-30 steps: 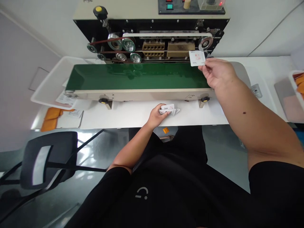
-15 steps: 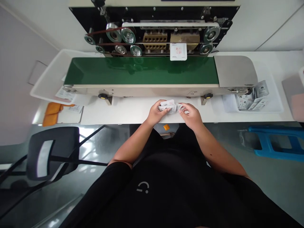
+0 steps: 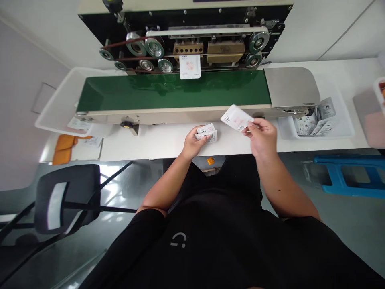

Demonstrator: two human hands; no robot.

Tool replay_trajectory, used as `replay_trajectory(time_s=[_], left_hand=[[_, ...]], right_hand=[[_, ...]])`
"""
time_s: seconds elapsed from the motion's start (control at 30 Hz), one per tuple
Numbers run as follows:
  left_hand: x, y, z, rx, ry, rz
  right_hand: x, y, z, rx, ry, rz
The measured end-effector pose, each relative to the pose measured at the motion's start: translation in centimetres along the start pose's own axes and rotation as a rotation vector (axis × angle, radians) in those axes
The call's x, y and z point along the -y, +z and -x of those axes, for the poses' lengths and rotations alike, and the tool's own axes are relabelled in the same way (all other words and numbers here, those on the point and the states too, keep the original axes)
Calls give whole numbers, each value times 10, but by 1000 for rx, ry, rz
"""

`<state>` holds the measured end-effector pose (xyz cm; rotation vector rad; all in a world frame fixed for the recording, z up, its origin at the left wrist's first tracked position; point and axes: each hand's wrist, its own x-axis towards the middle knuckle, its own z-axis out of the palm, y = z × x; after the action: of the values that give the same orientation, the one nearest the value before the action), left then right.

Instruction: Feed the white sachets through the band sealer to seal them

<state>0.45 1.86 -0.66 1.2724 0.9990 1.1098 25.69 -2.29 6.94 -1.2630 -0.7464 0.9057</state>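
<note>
My left hand (image 3: 191, 143) is closed on a small stack of white printed sachets (image 3: 210, 136) above the white table. Farther right, my right hand (image 3: 264, 136) pinches a single white sachet (image 3: 237, 118) by its lower right corner, tilted, in front of the machine's edge. Another white sachet (image 3: 190, 69) hangs from the band of the sealing machine (image 3: 226, 50), below its brass blocks and over the green conveyor belt (image 3: 216, 93).
At the right stands a clear bin (image 3: 343, 130) with several sachets. A white bin (image 3: 55, 114) is at the left end of the belt, near orange cloth-like pieces (image 3: 63, 148). A black chair (image 3: 67, 196) and a blue stool (image 3: 339, 174) flank me.
My right hand has pulled one sachet away from the stack, moving right and up toward the belt. The sachet in the machine has travelled left. My left hand still holds the stack.
</note>
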Motion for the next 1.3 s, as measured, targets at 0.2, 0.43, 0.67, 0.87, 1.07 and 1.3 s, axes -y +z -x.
replay_trajectory(time_s=[0.2, 0.43, 0.67, 0.87, 1.07, 1.3], left_hand=[[-3, 1, 0, -10, -29, -30], [0, 0, 0, 11, -28, -73], [1, -1, 0, 5, -25, -80], [-3, -1, 1, 25, -55, -62], [-4, -1, 1, 39, -36, -62], [-6, -1, 1, 39, -17, -81]], right_hand=[[84, -36, -54, -185, 106, -211], [117, -54, -128, -254, 185, -140], [120, -36, -149, -266, 236, -70], [105, -9, -148, -225, 250, 5], [82, -2, -167, -49, 182, 24], [56, 25, -188, 153, 171, -43]])
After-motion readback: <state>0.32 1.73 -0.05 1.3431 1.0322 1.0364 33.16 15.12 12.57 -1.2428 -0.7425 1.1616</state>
